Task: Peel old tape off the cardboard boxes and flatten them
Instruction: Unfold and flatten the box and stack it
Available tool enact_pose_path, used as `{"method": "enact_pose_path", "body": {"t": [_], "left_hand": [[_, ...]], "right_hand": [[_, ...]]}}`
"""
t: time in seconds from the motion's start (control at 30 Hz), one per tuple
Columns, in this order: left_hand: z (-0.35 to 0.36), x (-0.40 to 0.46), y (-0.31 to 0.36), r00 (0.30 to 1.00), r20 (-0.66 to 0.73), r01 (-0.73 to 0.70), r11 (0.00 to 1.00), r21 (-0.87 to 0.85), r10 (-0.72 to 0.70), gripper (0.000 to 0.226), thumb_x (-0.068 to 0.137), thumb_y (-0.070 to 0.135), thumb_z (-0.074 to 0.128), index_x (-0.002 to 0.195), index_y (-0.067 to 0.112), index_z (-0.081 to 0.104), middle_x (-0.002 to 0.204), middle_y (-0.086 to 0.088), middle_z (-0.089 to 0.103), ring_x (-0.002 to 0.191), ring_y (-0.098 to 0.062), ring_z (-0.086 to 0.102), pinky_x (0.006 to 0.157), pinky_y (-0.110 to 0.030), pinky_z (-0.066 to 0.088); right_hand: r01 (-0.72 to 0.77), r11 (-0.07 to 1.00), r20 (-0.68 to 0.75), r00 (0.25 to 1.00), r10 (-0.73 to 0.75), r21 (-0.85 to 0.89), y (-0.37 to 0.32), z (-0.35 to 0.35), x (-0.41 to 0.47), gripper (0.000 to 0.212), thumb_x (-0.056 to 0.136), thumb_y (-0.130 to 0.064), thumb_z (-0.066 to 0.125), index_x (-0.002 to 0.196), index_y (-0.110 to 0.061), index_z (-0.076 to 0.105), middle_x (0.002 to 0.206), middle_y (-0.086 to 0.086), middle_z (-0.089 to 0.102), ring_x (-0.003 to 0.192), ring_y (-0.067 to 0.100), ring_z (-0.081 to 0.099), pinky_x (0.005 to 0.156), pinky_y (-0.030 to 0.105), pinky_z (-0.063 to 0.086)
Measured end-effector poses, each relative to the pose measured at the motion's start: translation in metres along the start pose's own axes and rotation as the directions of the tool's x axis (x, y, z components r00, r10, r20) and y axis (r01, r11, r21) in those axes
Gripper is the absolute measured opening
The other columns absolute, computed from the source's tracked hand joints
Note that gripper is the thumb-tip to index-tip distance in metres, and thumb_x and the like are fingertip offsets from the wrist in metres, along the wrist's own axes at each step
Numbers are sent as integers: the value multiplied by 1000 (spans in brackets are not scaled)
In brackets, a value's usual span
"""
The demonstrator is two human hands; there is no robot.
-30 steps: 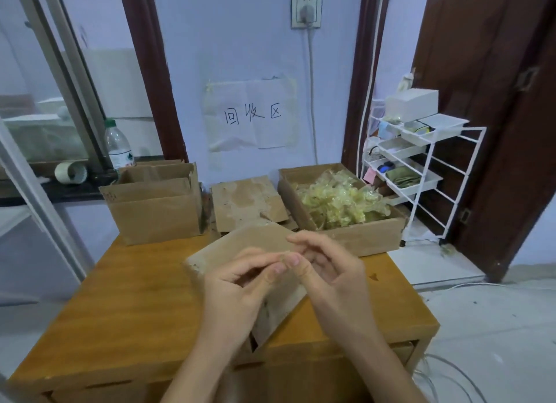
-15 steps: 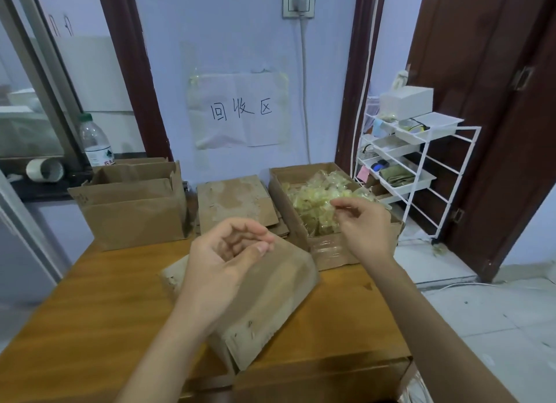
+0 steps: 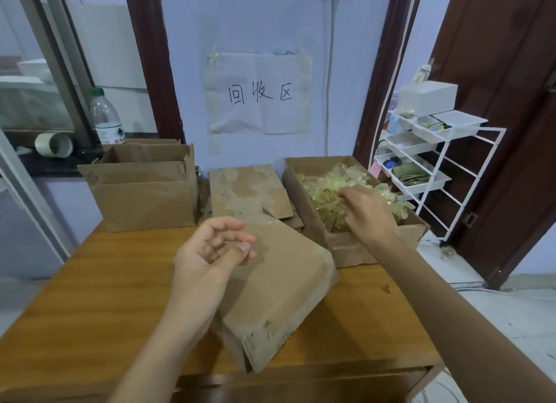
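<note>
Cardboard box (image 3: 270,294), closed and flat-topped, lies on the wooden surface (image 3: 90,282). Left hand (image 3: 210,252) hovers over it, fingers loosely curled, holding nothing. Right hand (image 3: 368,213) reaches into the tape box (image 3: 304,201), over the yellow tape scraps (image 3: 331,189); I cannot tell whether it holds any.

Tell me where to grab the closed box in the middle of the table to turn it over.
Probably grip the closed box by its two long side edges, coming from above. It lies skewed with one corner toward the table's near edge, its broad top face bare.
</note>
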State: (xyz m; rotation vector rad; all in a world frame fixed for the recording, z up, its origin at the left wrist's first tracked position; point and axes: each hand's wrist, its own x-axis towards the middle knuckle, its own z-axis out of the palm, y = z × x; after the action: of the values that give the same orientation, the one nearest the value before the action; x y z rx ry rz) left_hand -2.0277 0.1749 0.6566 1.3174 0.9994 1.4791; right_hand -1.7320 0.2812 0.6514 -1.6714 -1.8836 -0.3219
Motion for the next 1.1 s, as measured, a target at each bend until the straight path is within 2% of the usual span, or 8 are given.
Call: {"method": "enact_pose_path", "body": {"t": [0.17,0.43,0.53,0.6,0.73,0.9,1.0,1.1], "left_hand": [[-2,-2,0,1000,27,5,1000,8,-5,21,95,-4,67,109,11,70,96,-6,77,85,-22,73,80,-28,61],[-7,-4,0,998,66,2,1000,-1,-2,21,93,-7,67,107,9,70,96,-8,76,86,-24,73,80,-28,61],[-7,-4,0,998,67,0,1000,-19,1,21,93,-6,67,108,9,70,96,-7,76,86,-23,73,81,-28,61],[-6,-4,-1,998,67,1,999,-33,2,22,93,-6,66,109,9,70,96,-8,76,86,-23,73,81,-30,61],[-9,-4,-3,997,74,1,998,-55,3,24,93,-8,65,111,9,69,96,-9,75,87,-24,72,83,-32,59],[-9,-4,-4,997,71,2,997,-77,3,24,93,-7,65,112,8,68,96,-8,75,87,-24,71,82,-32,60],[-10,-4,-5,998,69,0,997,-72,5,24,93,-8,65,111,8,68,96,-9,75,88,-25,71,83,-32,60],[-11,-4,-5,998,68,0,997,-78,5,24,94,-9,65,111,8,68,96,-9,75,88,-25,71,82,-32,60]], "right_hand": [[14,999,94,995,-10,-41,0,-6,16,45,80,24,56,112,-1,76,105,17,73,95,38,68,78,50,59],[-132,975,123,986,111,179,-9,-35,9,69,81,13,43,140,-15,63,113,-2,77,112,24,68,93,45,56],[-265,899,212,957,200,348,-9,-38,7,73,92,13,42,158,-19,41,118,-5,72,70,-1,67,58,22,52],[-277,890,176,958,227,362,-5,-39,5,71,99,5,50,162,-23,31,115,-7,70,61,1,63,51,15,47],[-274,897,26,959,283,346,9,-33,0,60,94,-1,70,147,-23,54,96,-4,70,85,14,65,83,38,59],[-287,900,-45,947,319,328,17,-32,-8,14,90,-11,79,104,-12,76,76,-4,65,75,14,62,80,35,55],[-305,879,-38,939,342,366,17,-33,-13,17,100,-9,65,111,-14,76,88,-3,73,80,9,66,82,33,56],[-364,802,-5,909,416,473,18,-40,-15,27,105,-8,53,118,-18,74,96,-9,78,62,0,58,61,17,49]]}}
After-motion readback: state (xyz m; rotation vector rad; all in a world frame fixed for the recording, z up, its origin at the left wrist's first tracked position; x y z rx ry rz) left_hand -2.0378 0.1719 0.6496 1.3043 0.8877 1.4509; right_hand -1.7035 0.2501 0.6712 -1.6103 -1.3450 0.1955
